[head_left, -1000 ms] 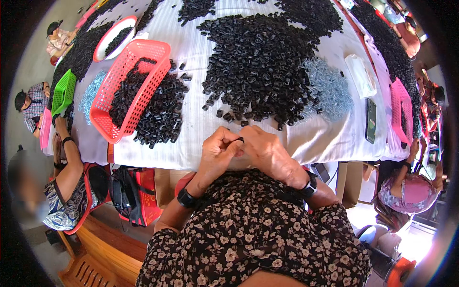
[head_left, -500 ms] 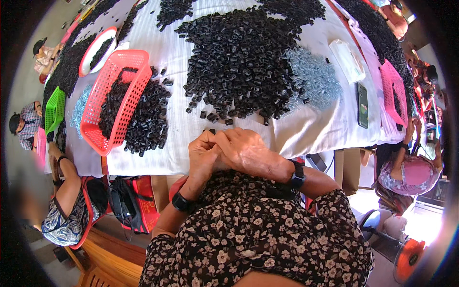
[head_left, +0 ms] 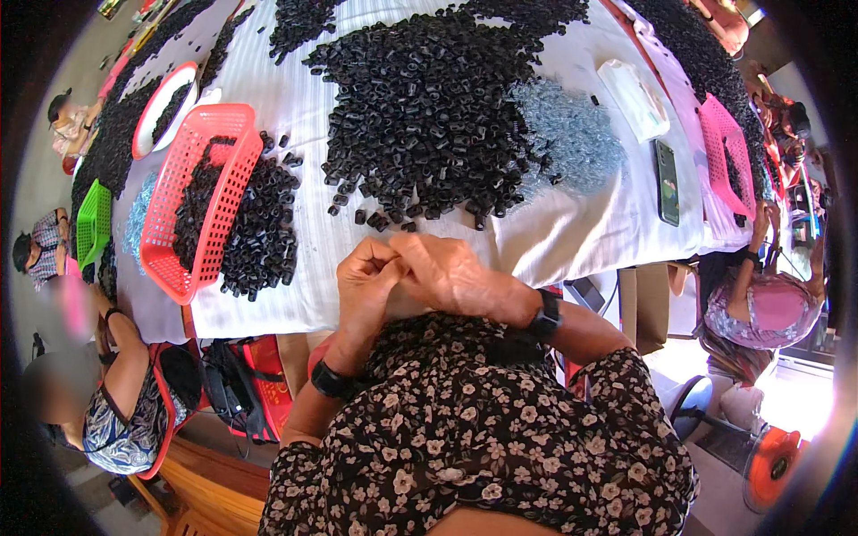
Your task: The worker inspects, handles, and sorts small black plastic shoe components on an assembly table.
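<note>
My left hand [head_left: 365, 284] and my right hand [head_left: 451, 275] meet at the near edge of the white-covered table, fingertips pressed together. Both are closed in a pinch, and whatever lies between the fingers is hidden. Just beyond them spreads a large heap of small black hollow plastic pieces [head_left: 420, 125]. Against its right side lies a heap of tiny pale blue, shiny pieces [head_left: 572, 138], too small to make out singly. To the left, a red perforated basket [head_left: 226, 210] holds more black pieces, with a smaller black heap [head_left: 261, 241] along its right side.
A phone [head_left: 667, 183] and a white packet [head_left: 633, 100] lie at the right. Beyond them stands a pink basket [head_left: 718, 152]. A red-rimmed white bowl [head_left: 143, 121] and a green basket [head_left: 93, 223] are at the left. Other people sit along both sides; one person's arm [head_left: 125, 348] is near left.
A small black piece that showed at my fingertips is out of sight now. My hands stay together, with the left fingers slightly shifted. The whole view has turned a little.
</note>
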`<state>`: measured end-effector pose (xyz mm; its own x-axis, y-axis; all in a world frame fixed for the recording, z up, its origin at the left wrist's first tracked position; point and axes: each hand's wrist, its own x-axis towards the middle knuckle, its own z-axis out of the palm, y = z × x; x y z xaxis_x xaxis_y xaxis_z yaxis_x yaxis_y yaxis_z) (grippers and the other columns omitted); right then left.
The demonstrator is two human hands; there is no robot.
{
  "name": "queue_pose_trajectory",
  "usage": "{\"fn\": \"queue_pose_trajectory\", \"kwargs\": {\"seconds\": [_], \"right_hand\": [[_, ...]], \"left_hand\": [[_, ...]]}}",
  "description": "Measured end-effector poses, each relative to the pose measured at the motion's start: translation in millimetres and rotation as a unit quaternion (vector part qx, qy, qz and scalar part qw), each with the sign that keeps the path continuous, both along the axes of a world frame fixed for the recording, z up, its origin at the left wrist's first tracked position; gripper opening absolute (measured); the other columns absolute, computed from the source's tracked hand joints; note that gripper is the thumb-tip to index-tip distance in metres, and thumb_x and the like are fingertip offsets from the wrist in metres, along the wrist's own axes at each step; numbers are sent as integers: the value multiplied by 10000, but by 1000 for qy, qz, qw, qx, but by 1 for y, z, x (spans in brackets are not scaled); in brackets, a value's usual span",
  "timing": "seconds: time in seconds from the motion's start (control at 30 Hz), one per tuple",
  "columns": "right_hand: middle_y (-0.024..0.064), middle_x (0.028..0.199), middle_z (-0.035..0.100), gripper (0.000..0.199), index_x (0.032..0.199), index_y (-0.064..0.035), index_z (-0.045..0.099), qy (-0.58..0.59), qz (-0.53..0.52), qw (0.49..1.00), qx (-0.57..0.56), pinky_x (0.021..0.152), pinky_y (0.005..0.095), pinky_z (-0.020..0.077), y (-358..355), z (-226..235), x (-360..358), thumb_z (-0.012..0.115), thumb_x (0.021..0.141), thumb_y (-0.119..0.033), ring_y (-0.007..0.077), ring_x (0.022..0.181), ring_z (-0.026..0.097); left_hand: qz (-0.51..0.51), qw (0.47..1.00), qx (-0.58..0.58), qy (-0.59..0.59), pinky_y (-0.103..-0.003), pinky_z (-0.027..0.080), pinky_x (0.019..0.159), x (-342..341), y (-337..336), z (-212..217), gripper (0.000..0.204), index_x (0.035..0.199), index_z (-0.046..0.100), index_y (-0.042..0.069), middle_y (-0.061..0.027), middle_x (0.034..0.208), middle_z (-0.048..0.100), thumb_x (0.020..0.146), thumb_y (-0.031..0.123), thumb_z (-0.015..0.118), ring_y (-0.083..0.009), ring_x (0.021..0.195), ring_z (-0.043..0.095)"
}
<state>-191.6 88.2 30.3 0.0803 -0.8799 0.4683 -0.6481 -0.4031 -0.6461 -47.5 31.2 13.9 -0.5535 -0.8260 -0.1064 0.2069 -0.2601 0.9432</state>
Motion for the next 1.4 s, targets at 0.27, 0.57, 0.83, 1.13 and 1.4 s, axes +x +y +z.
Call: {"fn": "queue_pose_trajectory", "kwargs": {"seconds": [0.27, 0.57, 0.83, 1.13, 1.4], "right_hand": [[147, 829, 577, 94, 907, -32, 561, 34, -339, 937, 74, 619, 398, 491, 51, -9, -100, 549, 819, -3, 335, 727, 593], [155, 851, 546, 56, 855, -32, 512, 146, -377, 908, 113, 641, 430, 474, 45, -26, -124, 546, 832, -70, 350, 751, 572], [118, 708, 482, 78, 836, -8, 494, 21, -404, 909, 96, 603, 351, 431, 52, -23, -119, 562, 805, -27, 234, 633, 507], [170, 865, 580, 173, 998, -1, 557, 41, -393, 918, 28, 718, 386, 469, 49, -23, -107, 499, 835, 0, 311, 787, 583], [169, 914, 594, 161, 1019, -6, 559, 17, -415, 910, 22, 728, 368, 478, 51, -36, -103, 505, 869, -30, 302, 814, 596]], "left_hand": [[5, 999, -36, -35, -278, 499, 644, 15, -25, 12, 265, 1130, 585, 4, -79, 786, 638, 868, 1, 546, -147, 676, 595], [-27, 994, -107, 1, -316, 536, 775, 15, -18, 26, 348, 1184, 516, -3, -87, 974, 612, 846, -53, 584, -153, 855, 611], [58, 960, -269, -58, -275, 498, 832, 32, -30, 27, 363, 1123, 519, -25, -52, 927, 578, 792, -72, 661, -123, 877, 595], [282, 830, -400, -267, -240, 475, 755, 80, -79, 56, 315, 1079, 588, 1, -37, 921, 605, 786, 13, 702, -112, 832, 582], [352, 685, -440, -462, -329, 505, 657, 152, -158, 68, 328, 1077, 598, -4, -144, 793, 654, 779, 91, 695, -215, 697, 633]]}}
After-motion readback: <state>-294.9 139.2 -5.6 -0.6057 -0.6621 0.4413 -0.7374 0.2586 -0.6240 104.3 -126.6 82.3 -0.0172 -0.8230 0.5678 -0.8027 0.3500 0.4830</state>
